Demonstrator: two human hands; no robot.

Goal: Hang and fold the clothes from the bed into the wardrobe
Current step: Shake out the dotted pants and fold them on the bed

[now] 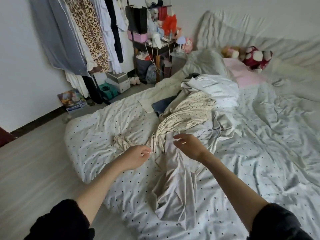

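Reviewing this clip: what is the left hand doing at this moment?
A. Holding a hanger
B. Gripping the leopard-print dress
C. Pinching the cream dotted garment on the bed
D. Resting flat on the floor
C: the left hand pinches a bunched edge of the cream dotted garment lying on the bed; no hanger is in its grip.

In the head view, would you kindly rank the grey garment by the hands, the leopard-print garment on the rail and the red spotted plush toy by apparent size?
1. Grey garment, though it lies nearest the camera, which enlarges it.
2. Leopard-print garment.
3. Red spotted plush toy, farthest away, so its true size is unsure.
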